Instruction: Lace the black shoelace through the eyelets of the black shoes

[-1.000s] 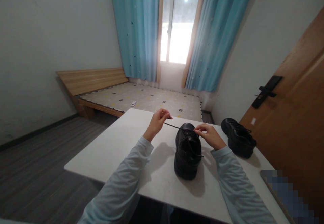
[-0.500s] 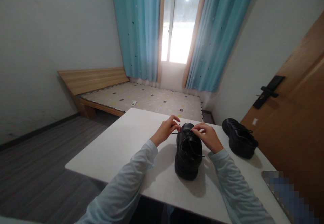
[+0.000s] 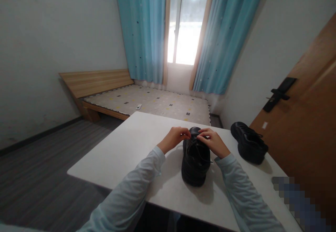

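Note:
A black lace-up shoe (image 3: 194,171) stands upright on the white table (image 3: 118,151), its toe pointing away from me. At the left of its lacing, my left hand (image 3: 175,137) is closed in a pinch on the shoelace (image 3: 193,140). My right hand (image 3: 214,142) reaches in from the other side, thumb and fingers pinched at the lace near the toe. The fingertips hide part of the lacing. One loose lace end lies over the shoe's opening toward the right. The matching black shoe (image 3: 249,143) sits apart at the table's right edge.
Beyond the table is a bed (image 3: 162,102) with a white remote control (image 3: 139,106) on it. A wooden door (image 3: 301,120) with a black handle stands at the right. Blue curtains (image 3: 147,32) flank the window. A blurred-out object (image 3: 296,197) is at the lower right.
My left hand has moved right and slightly down, bringing the lace from beside the shoe to its lacing. My right hand has shifted only a little. Both shoes stay put.

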### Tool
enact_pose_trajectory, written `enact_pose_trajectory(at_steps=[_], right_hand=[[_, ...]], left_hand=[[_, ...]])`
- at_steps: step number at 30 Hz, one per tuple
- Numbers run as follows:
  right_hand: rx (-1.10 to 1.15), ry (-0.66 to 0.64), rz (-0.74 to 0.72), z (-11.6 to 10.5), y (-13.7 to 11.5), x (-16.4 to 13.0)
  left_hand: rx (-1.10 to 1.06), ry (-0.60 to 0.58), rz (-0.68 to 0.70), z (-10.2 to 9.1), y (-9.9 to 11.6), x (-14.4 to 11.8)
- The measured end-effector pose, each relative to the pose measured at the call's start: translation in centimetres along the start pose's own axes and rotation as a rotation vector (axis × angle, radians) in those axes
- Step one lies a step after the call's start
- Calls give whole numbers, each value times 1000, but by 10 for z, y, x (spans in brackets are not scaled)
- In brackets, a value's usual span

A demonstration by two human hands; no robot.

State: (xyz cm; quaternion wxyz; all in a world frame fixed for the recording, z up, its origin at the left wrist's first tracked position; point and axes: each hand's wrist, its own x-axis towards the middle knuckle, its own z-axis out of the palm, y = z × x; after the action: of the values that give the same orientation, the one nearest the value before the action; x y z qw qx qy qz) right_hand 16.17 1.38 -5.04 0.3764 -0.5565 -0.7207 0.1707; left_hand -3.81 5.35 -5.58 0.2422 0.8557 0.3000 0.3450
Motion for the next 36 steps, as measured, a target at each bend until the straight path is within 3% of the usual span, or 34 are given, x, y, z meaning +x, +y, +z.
enact_pose_trajectory(at_steps=[13,22,32,36], right_hand=[[22,-72,-2,1,-3,2],[11,-76,22,0,-1,3],[-15,-105,20,-2,-3,5],[-36,-116,30,-1,-3,5]], left_hand=[[-29,107,32,6,-2,1],[-84,-14,-2,2,1,-1],[-99,-12,-26,1,8,-3],[-153,17,-101,5,7,-3]])
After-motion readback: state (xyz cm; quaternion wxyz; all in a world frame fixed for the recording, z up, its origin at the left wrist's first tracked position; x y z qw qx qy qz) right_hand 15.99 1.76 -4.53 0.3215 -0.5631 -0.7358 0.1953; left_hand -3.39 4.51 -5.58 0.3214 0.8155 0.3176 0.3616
